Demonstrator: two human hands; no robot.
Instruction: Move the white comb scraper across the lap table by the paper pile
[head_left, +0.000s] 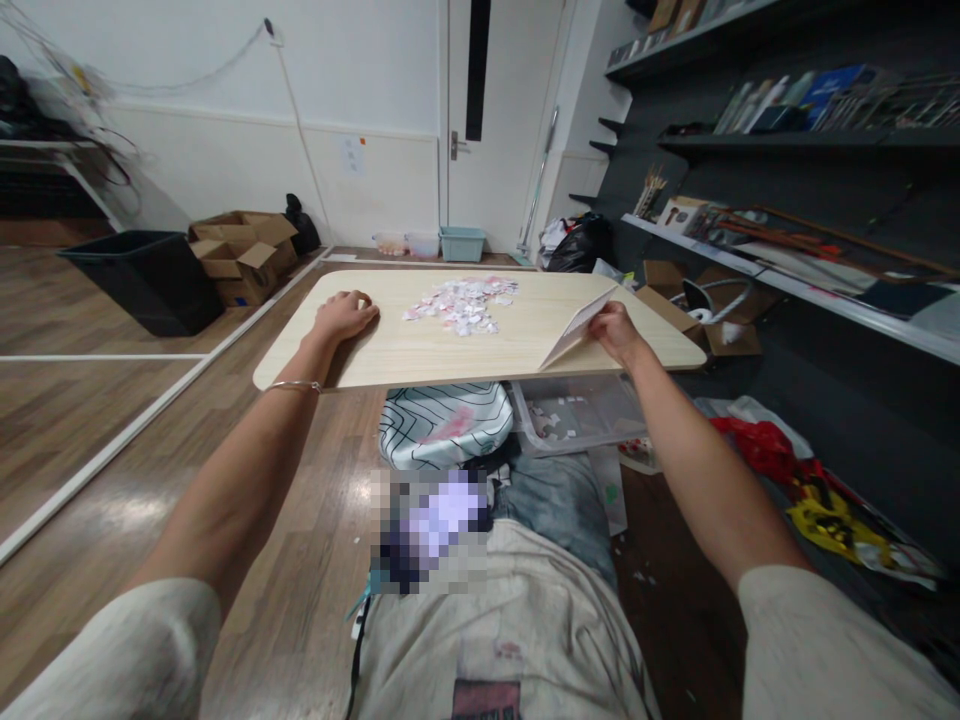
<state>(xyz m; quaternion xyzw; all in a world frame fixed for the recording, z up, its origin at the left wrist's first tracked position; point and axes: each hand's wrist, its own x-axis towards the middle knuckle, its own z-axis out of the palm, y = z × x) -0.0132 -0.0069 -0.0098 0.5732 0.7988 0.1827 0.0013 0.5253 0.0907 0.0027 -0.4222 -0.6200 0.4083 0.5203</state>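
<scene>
A pale wooden tabletop point(420, 362) stretches out in front of me. My right hand point(615, 330) pinches a thin white card or sheet point(576, 330), which is tilted with its lower edge at the tabletop. At the left end of the table rests my left hand point(346, 316), its fingers curled; whatever may be under or in them is hidden. Between the hands, nearer the far edge, lies a loose heap of small white and pinkish paper pieces point(465, 303). Neither hand touches the heap.
Below the near edge are a patterned white stool or cushion point(446, 425) and a clear plastic bin point(581, 432) with scraps inside. Left stand a black bin point(154, 285) and cardboard boxes point(244, 250). Dark shelves point(795, 150) line the right. A teal basket point(462, 243) sits by the door.
</scene>
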